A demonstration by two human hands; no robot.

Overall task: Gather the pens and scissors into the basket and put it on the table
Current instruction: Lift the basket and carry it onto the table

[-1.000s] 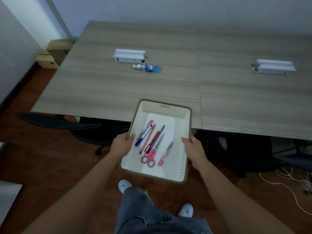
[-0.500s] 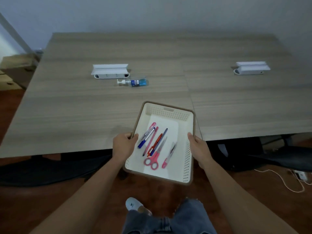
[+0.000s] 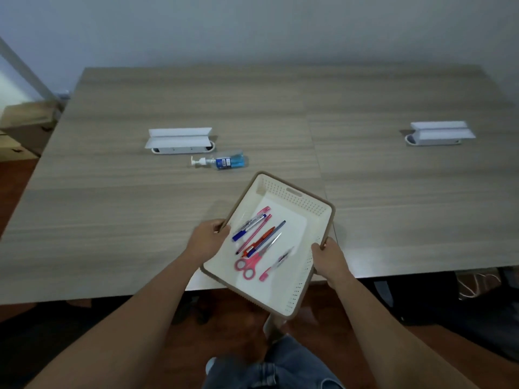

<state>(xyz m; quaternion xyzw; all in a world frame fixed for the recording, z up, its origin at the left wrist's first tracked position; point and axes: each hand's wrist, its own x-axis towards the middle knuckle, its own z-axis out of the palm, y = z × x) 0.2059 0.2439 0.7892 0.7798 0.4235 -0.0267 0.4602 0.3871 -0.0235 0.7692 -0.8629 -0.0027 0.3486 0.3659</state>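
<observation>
Gripping a cream perforated basket (image 3: 310, 279) by its two long sides, the person is holding it over the near edge of the desk (image 3: 112, 220), its near end hanging past that edge above the floor and its far end over the wood. The left hand (image 3: 206, 240) is curling its fingers closed over the left brown rim, and the right hand (image 3: 330, 261) is clamping the right rim in the same way, thumb on top. Whether the basket is touching the desk or hovering just above it cannot be told.

Lying loose on the basket floor are pink-handled scissors (image 3: 248, 266) toward the near end, with a small pink pen (image 3: 276, 263) just beside them on the right. Beyond these, a cluster of pens (image 3: 257, 231) is lying slanted, blue, pink, red and dark ones side by side.

Farther across the desk, a blue pump bottle (image 3: 223, 162) is lying on its side, and just behind it a white box (image 3: 179, 140) is sitting. Another white box (image 3: 439, 133) is sitting well apart toward the far right corner.
</observation>
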